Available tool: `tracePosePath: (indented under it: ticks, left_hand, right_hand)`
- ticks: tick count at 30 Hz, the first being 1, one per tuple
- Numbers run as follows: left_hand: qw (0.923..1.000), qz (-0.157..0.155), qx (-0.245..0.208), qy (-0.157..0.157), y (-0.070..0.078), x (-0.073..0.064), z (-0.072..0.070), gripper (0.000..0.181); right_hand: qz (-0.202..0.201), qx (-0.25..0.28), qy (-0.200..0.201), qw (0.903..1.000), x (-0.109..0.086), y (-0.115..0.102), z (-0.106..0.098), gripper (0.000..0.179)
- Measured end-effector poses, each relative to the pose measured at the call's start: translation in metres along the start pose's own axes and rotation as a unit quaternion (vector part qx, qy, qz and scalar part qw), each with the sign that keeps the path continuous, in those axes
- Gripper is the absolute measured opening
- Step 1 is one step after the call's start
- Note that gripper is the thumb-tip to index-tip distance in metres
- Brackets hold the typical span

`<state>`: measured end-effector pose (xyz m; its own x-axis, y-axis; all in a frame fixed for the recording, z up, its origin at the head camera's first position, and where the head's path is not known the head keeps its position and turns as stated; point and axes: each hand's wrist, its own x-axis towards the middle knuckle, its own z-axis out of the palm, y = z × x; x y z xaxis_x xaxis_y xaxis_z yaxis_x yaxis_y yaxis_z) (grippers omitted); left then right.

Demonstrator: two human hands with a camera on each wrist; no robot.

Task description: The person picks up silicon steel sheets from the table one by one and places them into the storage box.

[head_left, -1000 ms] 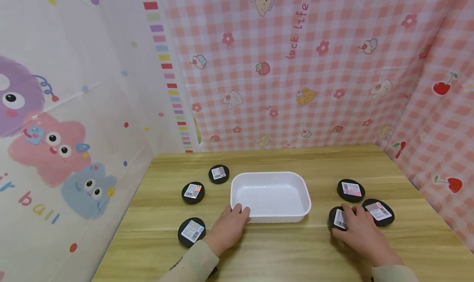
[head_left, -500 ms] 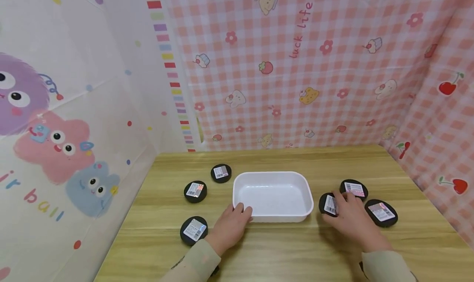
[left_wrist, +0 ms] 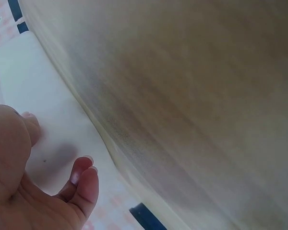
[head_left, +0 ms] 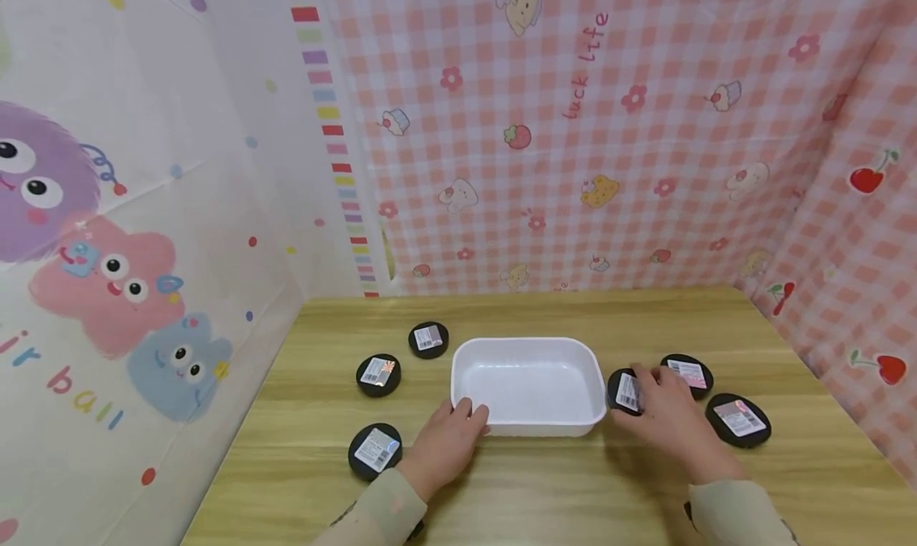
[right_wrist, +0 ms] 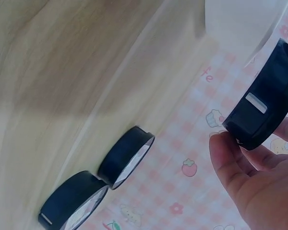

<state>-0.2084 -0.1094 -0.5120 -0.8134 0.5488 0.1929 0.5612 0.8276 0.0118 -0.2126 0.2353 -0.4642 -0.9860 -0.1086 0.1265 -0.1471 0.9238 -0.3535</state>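
Observation:
A white rectangular tray stands in the middle of the wooden table. At its front left corner my left hand grips the rim; in the left wrist view the thumb lies against the white outer wall. My right hand holds a flat round black case with a white barcode label, just right of the tray's right wall. The right wrist view shows fingers and thumb pinching this case, with a small pale slot on its side. It is tilted and off the table.
Two more such black cases, a farther one and a nearer one, lie right of my right hand. On the left lie others: a back case, a middle case and a front case close to my left forearm. Patterned cloth stands behind.
My right hand has lifted the black case from the right group and carried it left and away from me, to beside the tray. My left hand has stayed at the tray's rim.

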Motion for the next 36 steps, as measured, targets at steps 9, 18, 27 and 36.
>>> tracePosePath:
  ticks: [9, 18, 27, 36]
  left_hand:
    - [0.9997, 0.007, 0.004, 0.021, 0.002, -0.002, 0.0, 0.016]
    - [0.9998, 0.002, 0.0, 0.019, 0.0, -0.003, 0.002, 0.015]
    - [0.9999, -0.002, -0.001, 0.016, -0.001, -0.002, 0.006, 0.016]
    - [0.9998, 0.002, 0.006, 0.019, -0.001, -0.001, 0.008, 0.016]
  right_hand:
    - [0.003, -0.003, 0.007, 1.0, 0.002, -0.007, 0.004, 0.087]
    - [-0.006, 0.009, 0.006, 0.9999, 0.006, -0.017, 0.004, 0.085]
    - [-0.01, 0.005, 0.016, 0.9998, 0.01, -0.026, 0.002, 0.083]
    - [-0.03, 0.005, 0.037, 0.9989, 0.014, -0.032, 0.004, 0.078]
